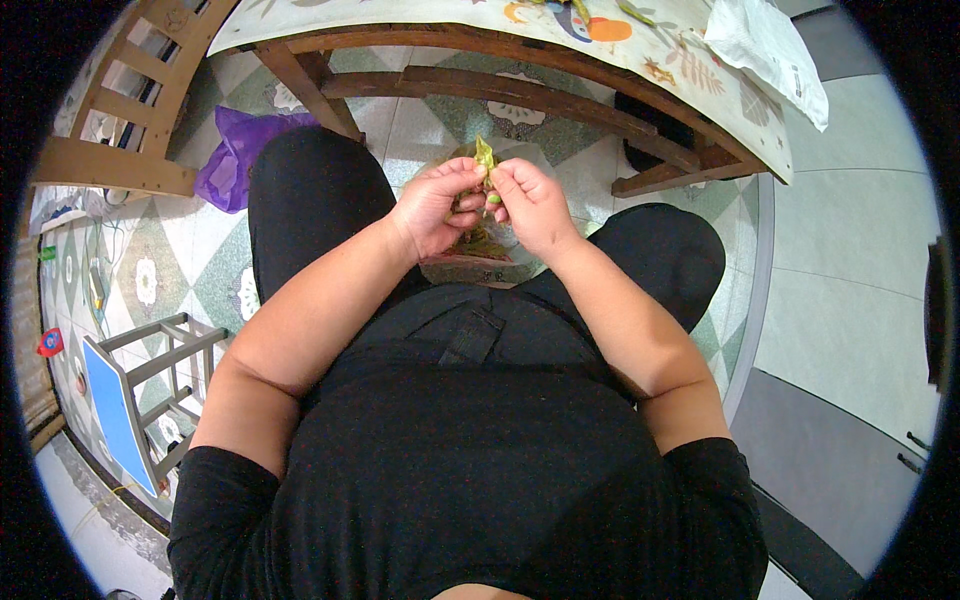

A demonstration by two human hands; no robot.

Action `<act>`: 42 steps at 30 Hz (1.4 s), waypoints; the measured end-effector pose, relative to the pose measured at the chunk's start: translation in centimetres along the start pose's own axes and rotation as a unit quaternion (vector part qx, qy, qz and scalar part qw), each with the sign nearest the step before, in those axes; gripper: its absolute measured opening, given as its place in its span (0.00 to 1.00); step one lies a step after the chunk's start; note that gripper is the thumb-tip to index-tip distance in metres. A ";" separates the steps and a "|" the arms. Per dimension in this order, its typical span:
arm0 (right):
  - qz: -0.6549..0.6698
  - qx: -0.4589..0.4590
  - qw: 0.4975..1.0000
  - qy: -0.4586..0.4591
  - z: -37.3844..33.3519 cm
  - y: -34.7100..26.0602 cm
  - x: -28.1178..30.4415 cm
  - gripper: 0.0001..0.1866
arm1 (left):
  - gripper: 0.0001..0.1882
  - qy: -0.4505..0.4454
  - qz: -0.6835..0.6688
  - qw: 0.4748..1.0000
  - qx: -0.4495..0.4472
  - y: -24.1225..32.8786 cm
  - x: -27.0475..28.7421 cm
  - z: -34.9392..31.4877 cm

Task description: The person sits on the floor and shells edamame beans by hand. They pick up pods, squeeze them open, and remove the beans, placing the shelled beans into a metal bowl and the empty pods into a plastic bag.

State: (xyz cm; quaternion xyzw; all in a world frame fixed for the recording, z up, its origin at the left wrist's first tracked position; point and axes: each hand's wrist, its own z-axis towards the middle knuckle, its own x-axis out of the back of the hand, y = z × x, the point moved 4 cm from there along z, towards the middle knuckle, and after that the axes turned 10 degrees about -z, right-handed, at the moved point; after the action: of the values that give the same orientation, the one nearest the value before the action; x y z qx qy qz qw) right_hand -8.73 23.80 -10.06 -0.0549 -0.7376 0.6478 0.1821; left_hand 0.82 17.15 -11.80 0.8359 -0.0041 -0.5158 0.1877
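Over the gap between my knees, both hands meet at a yellow-green bean pod (484, 152) whose tip points up. My left hand (435, 208) is closed, pinching the pod between thumb and fingers. From the other side my right hand (537, 205) also pinches it, fingers curled in. A small bright green bean (494, 198) shows by the right fingertips; whether it is still in the pod I cannot tell. Directly below the hands stands a clear-sided container (492, 273) with brownish-green pods (478, 243) inside, partly hidden by my hands.
Ahead is a wooden table with a printed cloth (420, 15); more pods (578, 10) lie near its far edge. A white plastic bag (770, 60) overhangs its right end. At left are a purple bag (232, 165), wooden slatted furniture (110, 162) and a blue-topped stool (118, 410).
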 end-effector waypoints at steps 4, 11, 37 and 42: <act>-0.086 -0.019 0.994 0.068 0.2 0.7 -0.4 0.07 | 0.05 0.067 -0.064 0.995 0.046 -1.1 -0.4 -0.2; 0.005 -0.129 0.991 0.042 0.3 0.1 -1.0 0.08 | 0.10 0.055 -0.057 0.996 0.049 -1.6 0.9 1.1; -0.497 0.160 0.807 0.277 8.5 -14.5 10.4 0.12 | 0.12 0.117 0.148 0.982 -0.032 0.6 1.2 0.4; -0.622 0.061 0.738 0.255 10.4 -14.1 10.9 0.14 | 0.09 0.091 0.134 0.986 -0.047 0.8 1.4 0.5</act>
State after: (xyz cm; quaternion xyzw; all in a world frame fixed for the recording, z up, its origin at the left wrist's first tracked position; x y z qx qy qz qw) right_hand -20.19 15.36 4.85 0.2647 -0.4927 0.3954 0.7286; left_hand 1.14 15.99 -12.92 0.8616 -0.0747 -0.4073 0.2935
